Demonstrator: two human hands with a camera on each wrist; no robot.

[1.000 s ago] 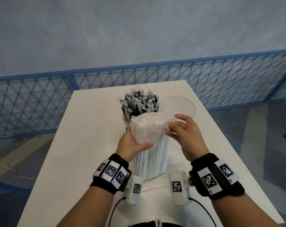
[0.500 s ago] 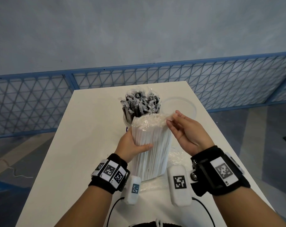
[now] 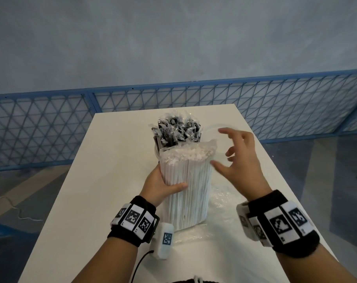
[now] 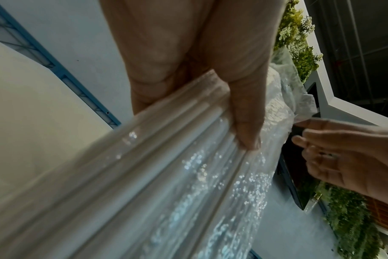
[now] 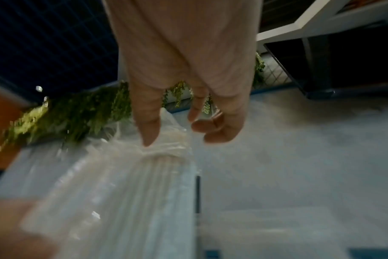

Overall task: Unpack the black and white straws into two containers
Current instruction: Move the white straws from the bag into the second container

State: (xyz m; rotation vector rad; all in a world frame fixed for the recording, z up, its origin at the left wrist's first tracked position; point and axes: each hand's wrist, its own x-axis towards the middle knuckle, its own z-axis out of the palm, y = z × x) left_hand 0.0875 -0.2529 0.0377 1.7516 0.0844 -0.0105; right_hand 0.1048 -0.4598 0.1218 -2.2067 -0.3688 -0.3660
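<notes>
A bundle of white straws [image 3: 188, 180] in clear film stands upright on the white table [image 3: 104, 180]. My left hand [image 3: 165, 185] grips its left side, thumb across the front; the left wrist view shows that thumb [image 4: 246, 129] pressing the film-covered straws [image 4: 166, 166]. My right hand [image 3: 234, 154] hovers by the bundle's upper right with fingers spread, holding nothing, and its thumb [image 5: 147, 129] is next to the loose film top [image 5: 171, 140]. Black straws [image 3: 176, 132] in their wrappers stand in a container behind the bundle.
An empty clear container [image 3: 214, 128] stands at the back right, partly behind my right hand. Crumpled clear film [image 3: 222, 203] lies on the table right of the bundle. A blue mesh fence [image 3: 51, 129] runs beyond the table's far edge.
My right hand has let go of the film at the bundle's top and drawn away to the right, fingers spreading. The left hand keeps its grip on the bundle.
</notes>
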